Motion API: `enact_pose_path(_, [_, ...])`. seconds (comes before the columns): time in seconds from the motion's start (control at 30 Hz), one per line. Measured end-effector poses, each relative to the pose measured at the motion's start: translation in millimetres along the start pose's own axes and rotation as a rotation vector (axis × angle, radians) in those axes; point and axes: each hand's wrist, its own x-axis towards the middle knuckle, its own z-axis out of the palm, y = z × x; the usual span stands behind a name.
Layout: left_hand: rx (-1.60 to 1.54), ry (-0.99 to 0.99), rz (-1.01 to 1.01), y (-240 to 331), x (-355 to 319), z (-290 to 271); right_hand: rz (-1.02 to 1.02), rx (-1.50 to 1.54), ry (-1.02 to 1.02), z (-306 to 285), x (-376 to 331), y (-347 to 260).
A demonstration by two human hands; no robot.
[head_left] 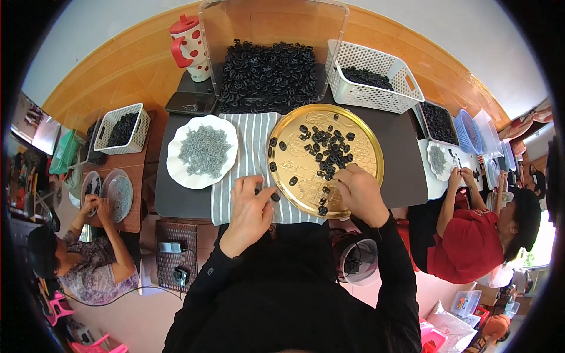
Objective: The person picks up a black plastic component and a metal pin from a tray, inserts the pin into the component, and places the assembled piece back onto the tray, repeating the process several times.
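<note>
Two bare hands, both in black sleeves, work at the near edge of a dark tabletop [406, 165]; the forearms and body below them merge into one black mass, so wrists and elbows are hard to make out. Left hand [250, 209]: lies palm down on a grey-and-white striped cloth [250, 138], fingers bent and close together, the tips pinching a small black ring-shaped plastic part [275, 197] just off the rim of the tray; whether a second piece sits under the fingers cannot be told. Right hand [360, 194]: curled over the near rim of a round gold metal tray [365, 147], fingers narrowly closed and pointing down onto the tray; what they grip is hidden beneath the knuckles. Loose small black parts [326, 147] lie scattered across the tray's middle, a few strays toward its left and near edges. Left of the cloth, a white scalloped plate [176, 170] carries a heap of small grey pieces, too fine to tell apart. Behind the tray, a clear plastic bin [215, 23] holds a large pile of black parts, its top wall bent by the lens. Beside it on the right, a white perforated basket [376, 65] with more black parts; on the left, a red-and-white spotted jug [191, 50] and a dark phone [191, 103]. Other people sit at either side, partly cut off at the rim.
</note>
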Motion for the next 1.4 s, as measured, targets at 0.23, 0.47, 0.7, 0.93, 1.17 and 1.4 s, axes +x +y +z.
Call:
enact_pose_path(0.23, [-0.089, 0.068, -0.033, 0, -2, 0, -0.207, 0.168, 0.031, 18, 31, 11])
enact_pose_path(0.47, [-0.103, 0.075, 0.005, 3, -5, 0, -0.398, -0.224, -0.077, 23, 37, -7])
enact_pose_path(0.7, [-0.128, 0.117, 0.127, 16, 10, 15, -0.399, -0.291, -0.118, 26, 36, -8])
enact_pose_path(0.93, [0.063, -0.064, 0.189, 27, 38, 31, -0.149, 0.15, -0.017, 12, 15, 6])
enact_pose_path(1.17, [0.267, -0.185, 0.392, 35, 51, 35, -0.046, 0.477, 0.085, 7, -19, -9])
enact_pose_path(1.4, [0.245, -0.143, 0.399, 36, 53, 37, 0.134, 0.676, 0.224, 15, -30, -4])
